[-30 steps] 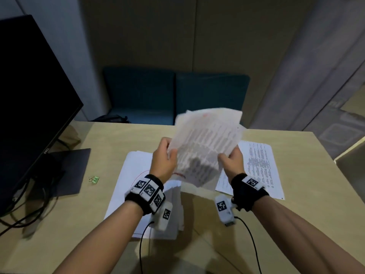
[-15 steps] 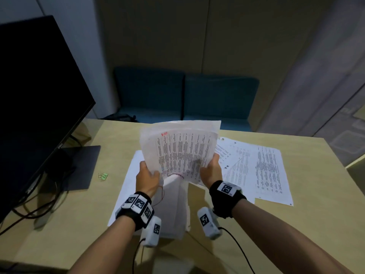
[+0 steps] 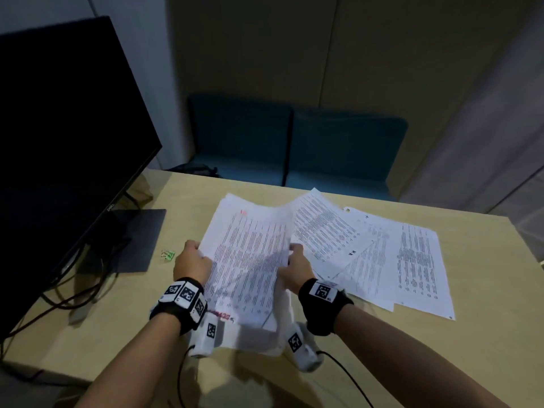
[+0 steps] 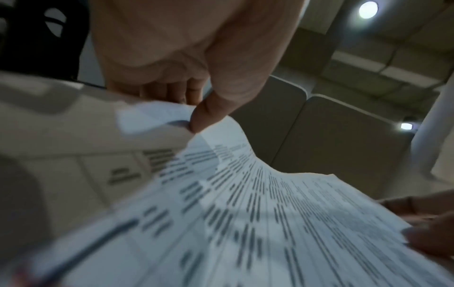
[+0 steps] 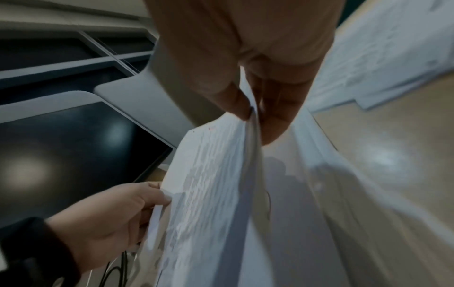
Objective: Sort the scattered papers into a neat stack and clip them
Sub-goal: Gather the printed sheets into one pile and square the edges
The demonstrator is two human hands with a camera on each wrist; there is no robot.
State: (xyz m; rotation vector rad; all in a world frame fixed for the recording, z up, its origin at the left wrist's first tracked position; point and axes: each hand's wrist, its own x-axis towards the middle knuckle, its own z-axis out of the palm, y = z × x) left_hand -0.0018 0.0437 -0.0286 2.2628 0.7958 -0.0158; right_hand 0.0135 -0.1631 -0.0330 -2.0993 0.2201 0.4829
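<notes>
I hold a sheaf of printed papers (image 3: 250, 260) low over the desk, one hand on each long side. My left hand (image 3: 192, 260) pinches its left edge, thumb on top (image 4: 203, 114). My right hand (image 3: 295, 266) pinches the right edge between thumb and fingers (image 5: 253, 114). The same sheaf (image 4: 258, 213) (image 5: 211, 184) fills both wrist views. Under it lie white sheets (image 3: 259, 340) on the desk. More printed sheets (image 3: 391, 257) are fanned out to the right. A small green binder clip (image 3: 168, 255) lies on the desk left of my left hand.
A black monitor (image 3: 67, 142) stands at the left on a dark base (image 3: 138, 240), with cables (image 3: 73, 293) trailing toward the near edge. The wooden desk (image 3: 485, 319) reaches to the right. Teal seats (image 3: 294, 148) stand behind the far edge.
The sheaf has come down from an upright, raised position to lie nearly flat, low over the desk. Both hands keep their grip on its sides.
</notes>
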